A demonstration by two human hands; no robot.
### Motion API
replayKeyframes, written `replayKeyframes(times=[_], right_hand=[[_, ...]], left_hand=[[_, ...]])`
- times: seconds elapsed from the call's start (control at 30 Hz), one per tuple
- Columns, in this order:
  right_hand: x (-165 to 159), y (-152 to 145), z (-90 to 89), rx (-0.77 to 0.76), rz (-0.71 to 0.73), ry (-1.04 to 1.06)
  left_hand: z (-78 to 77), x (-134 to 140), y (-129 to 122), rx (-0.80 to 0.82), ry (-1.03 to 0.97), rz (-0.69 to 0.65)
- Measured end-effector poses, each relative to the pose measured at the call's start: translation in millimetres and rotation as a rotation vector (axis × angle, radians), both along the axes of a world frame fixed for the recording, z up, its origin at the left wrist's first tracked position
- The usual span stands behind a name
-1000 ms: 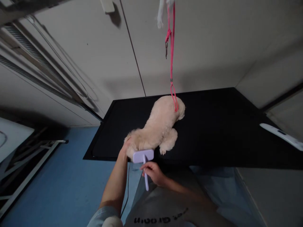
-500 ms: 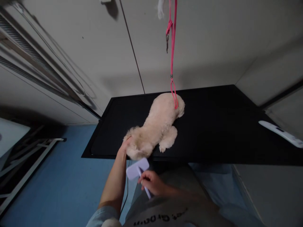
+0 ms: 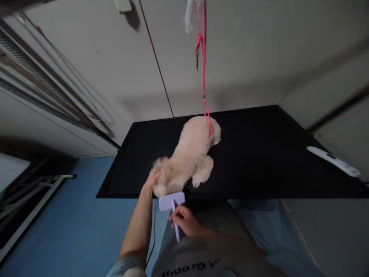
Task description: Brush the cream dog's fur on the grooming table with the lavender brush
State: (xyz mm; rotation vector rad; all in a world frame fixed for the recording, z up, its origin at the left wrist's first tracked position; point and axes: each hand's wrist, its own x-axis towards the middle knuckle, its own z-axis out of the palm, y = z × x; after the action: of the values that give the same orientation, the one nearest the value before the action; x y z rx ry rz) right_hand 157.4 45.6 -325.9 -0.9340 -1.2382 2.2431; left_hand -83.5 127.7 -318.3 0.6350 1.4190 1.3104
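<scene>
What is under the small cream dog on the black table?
The dog lies directly on the black table, with no mat or towel visible around it. The left hand touches its rear. What lies beneath its belly is hidden by its body.

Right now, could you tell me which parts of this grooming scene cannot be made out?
Head view only:
- Dog: face turned away, hidden behind its own body.
- Leash: top cut off by the upper edge.
- Brush: bristle side faces away.
- Left hand: fingertips buried in fur.
- White device on the table: too small to identify.
</scene>
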Motion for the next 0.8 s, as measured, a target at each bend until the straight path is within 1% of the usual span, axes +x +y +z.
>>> replayKeyframes(times=[0.03, 0.07, 0.1, 0.17, 0.2, 0.23, 0.3, 0.33, 0.37, 0.4, 0.43, 0.5, 0.53, 0.6, 0.67, 0.7, 0.73, 0.8], right_hand=[[2, 0, 0.5, -0.02, 0.039, 0.002], [3, 0, 1.1, -0.025, 0.049, 0.009], [4, 1, 1.7, -0.014, 0.03, 0.013], [4, 0, 1.4, 0.041, -0.055, -0.003], [3, -3, 0.1, 0.057, -0.069, -0.026], [2, -6, -1.8, 0.052, -0.042, -0.048], [1, -11, -4.7, 0.03, 0.096, -0.088], [2, -10, -3.7, 0.052, 0.167, -0.108], [4, -5, 0.1, 0.117, 0.214, -0.135], [10, 4, 7.1, 0.232, 0.233, -0.173], [17, 18, 17.4, 0.386, 0.234, -0.221], [38, 54, 44.8, 0.728, 0.244, -0.363], [49, 72, 59.7, 0.848, 0.299, -0.444], [68, 99, 85.7, 0.953, 0.327, -0.66], [75, 110, 101.2, 1.007, 0.342, -0.778], [74, 111, 104.3, 1.031, 0.364, -0.763], [71, 111, 104.7, 1.048, 0.402, -0.705], [63, 112, 100.6, 1.039, 0.477, -0.563]], left_hand=[[1.2, 0, 0, -0.01, -0.009, 0.018], [2.3, 1, 0, -0.02, -0.008, 0.028], [3.3, 1, 0, -0.027, 0.001, 0.023], [5.6, 2, 1, -0.037, 0.017, -0.003], [7.1, 3, 1, -0.035, 0.027, -0.013], [8.7, 4, 1, -0.027, 0.036, -0.022], [12.1, 5, 2, 0.0, 0.048, -0.037], [13.5, 6, 2, 0.011, 0.054, -0.048], [14.5, 7, 3, 0.018, 0.059, -0.062], [15.1, 7, 3, 0.025, 0.065, -0.074], [15.1, 8, 4, 0.031, 0.074, -0.084], [14.0, 8, 6, 0.048, 0.104, -0.103], [13.2, 8, 7, 0.056, 0.121, -0.107], [11.9, 8, 10, 0.057, 0.147, -0.118], [11.5, 8, 12, 0.053, 0.161, -0.126], [11.5, 8, 13, 0.053, 0.164, -0.128], [11.7, 8, 14, 0.056, 0.166, -0.135], [11.9, 7, 16, 0.075, 0.171, -0.153]])
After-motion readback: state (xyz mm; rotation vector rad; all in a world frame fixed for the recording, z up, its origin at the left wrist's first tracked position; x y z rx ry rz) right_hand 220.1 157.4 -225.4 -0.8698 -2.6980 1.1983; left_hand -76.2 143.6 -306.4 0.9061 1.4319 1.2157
